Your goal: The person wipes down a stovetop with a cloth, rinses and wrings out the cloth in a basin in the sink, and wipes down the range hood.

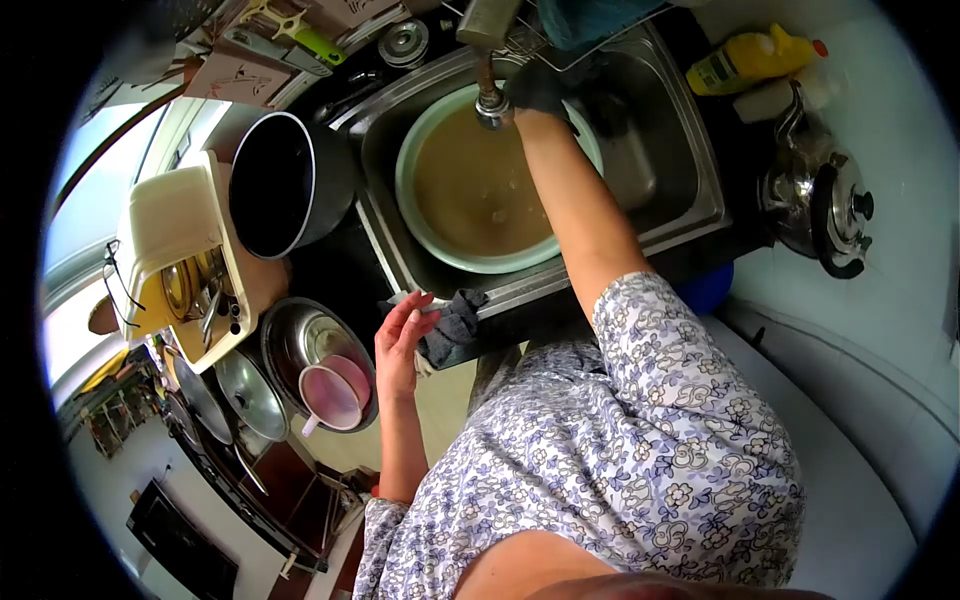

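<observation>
My left hand [403,335] is raised at the front edge of the sink [512,297], fingers loosely bent and slightly apart, holding nothing. Beside it lies a crumpled dark grey cloth [458,318]. My right arm reaches over a pale green basin [411,222] of cloudy brown water [470,190]. Something dark, a cloth or a glove, covers my right hand [541,88] next to the faucet [491,105]; its fingers cannot be made out.
A black pot [272,185], a cream rack [215,260] with utensils and a metal bowl [285,345] with pink mugs [330,397] are on the left. At the right are a yellow bottle [745,63] and a steel kettle [810,190]. A wire rack [530,45] sits behind the faucet.
</observation>
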`<control>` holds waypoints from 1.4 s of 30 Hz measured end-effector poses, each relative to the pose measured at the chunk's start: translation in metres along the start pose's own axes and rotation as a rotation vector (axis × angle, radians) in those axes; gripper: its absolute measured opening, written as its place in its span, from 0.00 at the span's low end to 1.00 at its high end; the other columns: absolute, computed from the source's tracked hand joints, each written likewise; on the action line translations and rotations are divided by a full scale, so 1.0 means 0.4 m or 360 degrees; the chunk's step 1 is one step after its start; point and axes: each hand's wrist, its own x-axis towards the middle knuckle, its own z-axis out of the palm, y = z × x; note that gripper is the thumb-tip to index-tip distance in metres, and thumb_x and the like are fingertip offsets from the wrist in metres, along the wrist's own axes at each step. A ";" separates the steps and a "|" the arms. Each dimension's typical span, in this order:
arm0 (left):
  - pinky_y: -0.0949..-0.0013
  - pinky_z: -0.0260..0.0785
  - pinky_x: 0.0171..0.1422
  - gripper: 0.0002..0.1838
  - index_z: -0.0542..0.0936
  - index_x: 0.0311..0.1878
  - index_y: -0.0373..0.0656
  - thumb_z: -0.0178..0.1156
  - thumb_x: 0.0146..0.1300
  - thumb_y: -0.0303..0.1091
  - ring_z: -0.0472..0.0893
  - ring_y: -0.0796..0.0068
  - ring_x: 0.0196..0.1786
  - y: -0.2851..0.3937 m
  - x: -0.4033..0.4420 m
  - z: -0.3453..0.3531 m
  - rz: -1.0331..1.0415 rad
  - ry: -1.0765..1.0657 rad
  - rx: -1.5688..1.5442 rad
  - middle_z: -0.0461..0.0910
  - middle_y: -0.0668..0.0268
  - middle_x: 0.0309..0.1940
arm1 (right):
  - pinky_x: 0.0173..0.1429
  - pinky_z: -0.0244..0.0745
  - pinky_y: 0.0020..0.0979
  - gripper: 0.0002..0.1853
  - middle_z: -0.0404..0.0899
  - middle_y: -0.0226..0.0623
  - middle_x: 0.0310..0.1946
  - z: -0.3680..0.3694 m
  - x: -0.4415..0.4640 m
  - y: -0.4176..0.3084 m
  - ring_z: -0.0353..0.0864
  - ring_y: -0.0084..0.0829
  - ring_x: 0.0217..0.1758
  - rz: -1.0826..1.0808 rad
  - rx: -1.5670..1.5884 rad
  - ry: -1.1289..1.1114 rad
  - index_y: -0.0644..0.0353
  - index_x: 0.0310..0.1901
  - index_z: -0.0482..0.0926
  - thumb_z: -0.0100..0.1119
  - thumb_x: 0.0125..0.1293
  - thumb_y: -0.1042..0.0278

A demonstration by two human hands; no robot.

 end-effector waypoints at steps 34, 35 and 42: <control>0.74 0.72 0.43 0.12 0.72 0.48 0.36 0.53 0.64 0.31 0.80 0.74 0.37 0.016 0.056 0.022 -0.0126 -0.0017 -0.0360 0.78 0.59 0.42 | 0.50 0.70 0.38 0.20 0.76 0.35 0.46 -0.125 0.033 -0.051 0.75 0.37 0.44 -0.0152 0.0694 0.0008 0.52 0.52 0.71 0.50 0.61 0.54; 0.74 0.73 0.44 0.12 0.72 0.48 0.36 0.52 0.64 0.30 0.80 0.74 0.37 0.015 0.057 0.016 -0.0124 -0.0001 -0.0374 0.78 0.59 0.42 | 0.48 0.72 0.39 0.19 0.76 0.36 0.45 -0.156 0.035 -0.062 0.76 0.39 0.41 -0.0336 0.0183 -0.0055 0.52 0.53 0.71 0.50 0.62 0.55; 0.74 0.72 0.42 0.11 0.72 0.48 0.35 0.52 0.64 0.29 0.79 0.72 0.36 -0.021 0.063 -0.006 -0.0181 0.0100 -0.0438 0.79 0.58 0.40 | 0.48 0.70 0.41 0.20 0.73 0.43 0.50 0.003 0.009 0.010 0.71 0.41 0.50 -0.0236 0.0546 0.0352 0.58 0.52 0.69 0.54 0.60 0.62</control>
